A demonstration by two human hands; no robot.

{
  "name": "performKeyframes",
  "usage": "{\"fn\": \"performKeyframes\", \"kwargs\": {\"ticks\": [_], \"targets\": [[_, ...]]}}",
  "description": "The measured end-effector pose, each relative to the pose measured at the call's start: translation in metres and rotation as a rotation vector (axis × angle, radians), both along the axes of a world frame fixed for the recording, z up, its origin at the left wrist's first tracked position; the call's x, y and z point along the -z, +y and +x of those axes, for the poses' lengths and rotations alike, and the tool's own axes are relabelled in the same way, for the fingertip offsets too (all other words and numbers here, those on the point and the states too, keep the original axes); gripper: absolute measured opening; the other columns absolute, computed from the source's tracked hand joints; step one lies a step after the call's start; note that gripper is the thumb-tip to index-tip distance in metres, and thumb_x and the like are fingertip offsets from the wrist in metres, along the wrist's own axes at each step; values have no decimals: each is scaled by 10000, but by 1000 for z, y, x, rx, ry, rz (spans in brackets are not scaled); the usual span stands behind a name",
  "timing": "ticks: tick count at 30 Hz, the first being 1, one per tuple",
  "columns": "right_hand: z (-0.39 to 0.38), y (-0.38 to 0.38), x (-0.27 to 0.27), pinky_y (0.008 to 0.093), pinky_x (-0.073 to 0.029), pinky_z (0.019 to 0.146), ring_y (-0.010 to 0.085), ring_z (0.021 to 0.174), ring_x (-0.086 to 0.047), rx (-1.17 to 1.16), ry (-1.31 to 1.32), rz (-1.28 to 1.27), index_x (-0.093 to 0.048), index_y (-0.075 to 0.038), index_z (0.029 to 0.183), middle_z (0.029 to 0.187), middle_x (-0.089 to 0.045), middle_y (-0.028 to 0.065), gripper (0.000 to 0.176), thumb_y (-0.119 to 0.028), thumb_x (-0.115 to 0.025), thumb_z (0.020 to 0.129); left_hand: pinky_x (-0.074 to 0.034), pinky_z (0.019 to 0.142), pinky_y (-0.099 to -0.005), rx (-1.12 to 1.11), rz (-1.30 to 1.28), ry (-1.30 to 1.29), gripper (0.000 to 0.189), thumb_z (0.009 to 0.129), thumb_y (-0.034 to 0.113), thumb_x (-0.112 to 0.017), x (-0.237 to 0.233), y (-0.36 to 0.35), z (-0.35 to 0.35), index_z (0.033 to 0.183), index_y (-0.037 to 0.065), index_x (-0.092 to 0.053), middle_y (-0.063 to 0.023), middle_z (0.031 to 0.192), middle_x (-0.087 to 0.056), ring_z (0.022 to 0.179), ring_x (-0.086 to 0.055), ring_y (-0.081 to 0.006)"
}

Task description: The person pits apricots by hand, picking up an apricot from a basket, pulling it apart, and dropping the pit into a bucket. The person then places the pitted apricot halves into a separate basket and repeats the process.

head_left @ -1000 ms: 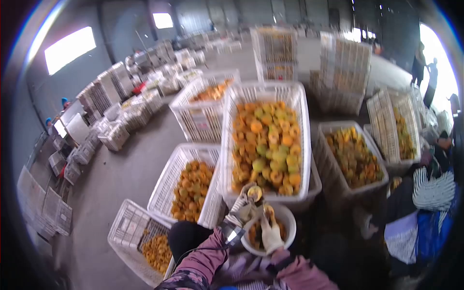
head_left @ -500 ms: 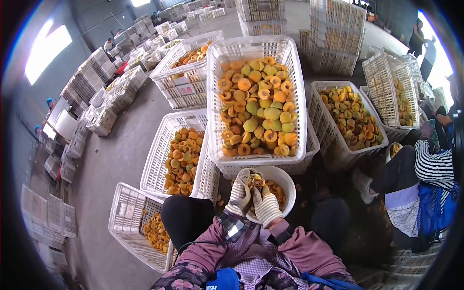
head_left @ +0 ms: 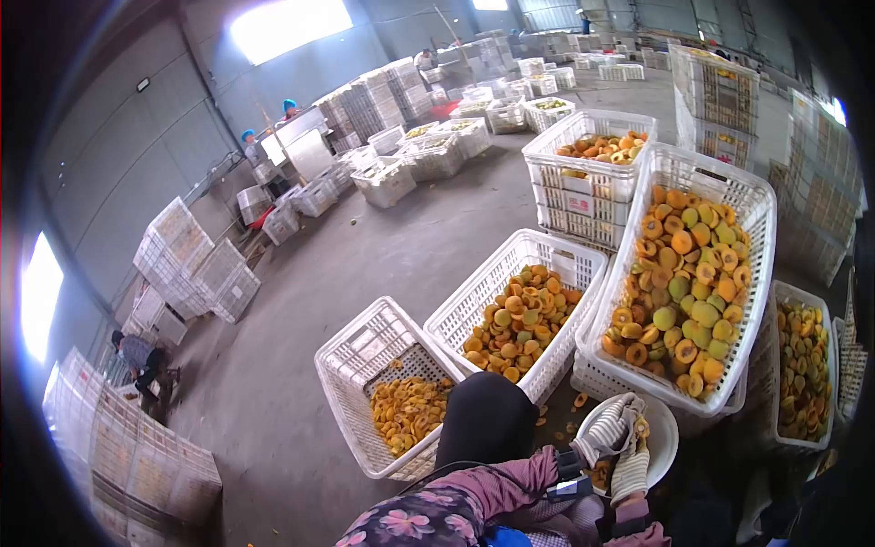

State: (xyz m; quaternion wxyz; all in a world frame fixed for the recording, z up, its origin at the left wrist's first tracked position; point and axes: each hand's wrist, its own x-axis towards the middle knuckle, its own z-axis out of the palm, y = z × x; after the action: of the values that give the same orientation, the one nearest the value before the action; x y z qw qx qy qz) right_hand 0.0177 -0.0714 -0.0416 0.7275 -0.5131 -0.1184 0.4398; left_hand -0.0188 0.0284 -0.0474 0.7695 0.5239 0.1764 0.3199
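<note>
My left hand (head_left: 609,428), in a striped white and grey glove, is closed over the white bucket (head_left: 667,438), its fingers against my other hand. Just to the right and below, my right hand (head_left: 631,469) wears a similar glove with its fingers bent up. A small piece of orange fruit (head_left: 642,427) shows between the fingertips; which hand bears it is hard to tell. Beyond the bucket a tilted white crate (head_left: 764,264) holds halved orange and green fruit (head_left: 679,287). Orange pieces lie in the bucket below my hands.
Left of the bucket are a crate of halved fruit (head_left: 519,319) and a crate of small orange pieces (head_left: 410,410). My knee (head_left: 488,419) is beside them. Stacked crates (head_left: 579,196) stand behind. A person (head_left: 141,365) sits at the far left.
The view has swung left, so the crates, bucket and my hands appear farther right. The seated person on the right has left the view. Both hands remain together over the bucket.
</note>
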Motion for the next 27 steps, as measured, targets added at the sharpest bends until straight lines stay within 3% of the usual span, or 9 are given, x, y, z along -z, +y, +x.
{"fn": "performKeyframes", "kwargs": {"ticks": [7, 12, 14, 15, 17, 19, 22, 24, 27], "targets": [[-10, 3, -8, 328, -353, 1020, 205, 1221, -416, -81, 13, -41, -316, -51, 1379, 1360, -407, 85, 520, -341, -414, 958, -451, 879, -272, -102, 786, 551, 297, 918, 47, -426, -19, 6, -12, 1207, -20, -442, -95, 1032, -586, 950, -569, -184], [-4, 6, -10, 358, -354, 1014, 211, 1201, -436, -42, 297, 90, -373, -49, 1350, 1324, -448, 85, 543, -398, -429, 939, -453, 877, -295, -35, 991, 620, 251, 935, 98, -425, -29, -4, -10, 1141, -26, -498, -120, 1053, -598, 968, -576, -207], [1, 3, -12, 370, -354, 1012, 213, 1193, -443, -45, 561, 235, -396, -48, 1339, 1309, -464, 85, 554, -421, -435, 931, -445, 815, -334, -143, 5, -34, 238, 891, 132, -470, -38, -22, -5, 1059, -18, -547, -149, 1009, -589, 934, -561, -268], [0, 0, -23, 350, -431, 946, 196, 1100, -527, -83, 40, 35, -454, -44, 1297, 1225, -537, 81, 531, -410, -495, 915, -445, 815, -334, -136, 8, -40, 238, 891, 132, -470, -34, -14, -5, 1059, -18, -547, -149, 1009, -589, 934, -561, -268], [4, -2, -5, 303, -495, 812, 174, 951, -579, -108, 247, 33, -504, -57, 1242, 1100, -587, 55, 423, -332, -519, 921, -456, 799, -278, 151, -335, -145, 239, 925, 164, -476, -24, 3, -9, 1074, -12, -542, -95, 1016, -590, 922, -556, -172], [2, -4, 7, 301, -487, 791, 174, 938, -568, -110, 139, 1, -492, -60, 1251, 1104, -581, 72, 413, -324, -490, 934, -461, 802, -263, 123, 307, 54, 259, 955, 205, -447, -39, 4, -20, 1074, -5, -539, -64, 938, -578, 856, -551, -134], [1, -12, 29, 300, -458, 797, 167, 941, -537, -152, -587, -361, -453, -11, 1277, 1122, -573, 123, 428, -307, -414, 971, -460, 816, -268, 206, 5, -90, 257, 962, 168, -414, 5, 4, -8, 1111, -19, -508, -86, 964, -573, 883, -556, -146], [-16, -10, -58, 312, -426, 855, 221, 980, -530, -163, -477, -374, -426, 53, 1263, 1141, -567, 170, 434, -274, -384, 980, -466, 764, -272, 188, -21, -78, 268, 980, 219, -376, -3, -1, -9, 1066, 2, -508, -79, 925, -581, 835, -559, -144], [-23, -13, -60, 304, -441, 805, 203, 905, -538, -126, -586, -322, -464, 32, 1220, 1062, -592, 131, 384, -257, -420, 971, -477, 750, -284, 291, -162, -48, 314, 998, 263, -322, -28, 2, -14, 1082, 25, -508, -76, 894, -586, 808, -561, -143]]}}
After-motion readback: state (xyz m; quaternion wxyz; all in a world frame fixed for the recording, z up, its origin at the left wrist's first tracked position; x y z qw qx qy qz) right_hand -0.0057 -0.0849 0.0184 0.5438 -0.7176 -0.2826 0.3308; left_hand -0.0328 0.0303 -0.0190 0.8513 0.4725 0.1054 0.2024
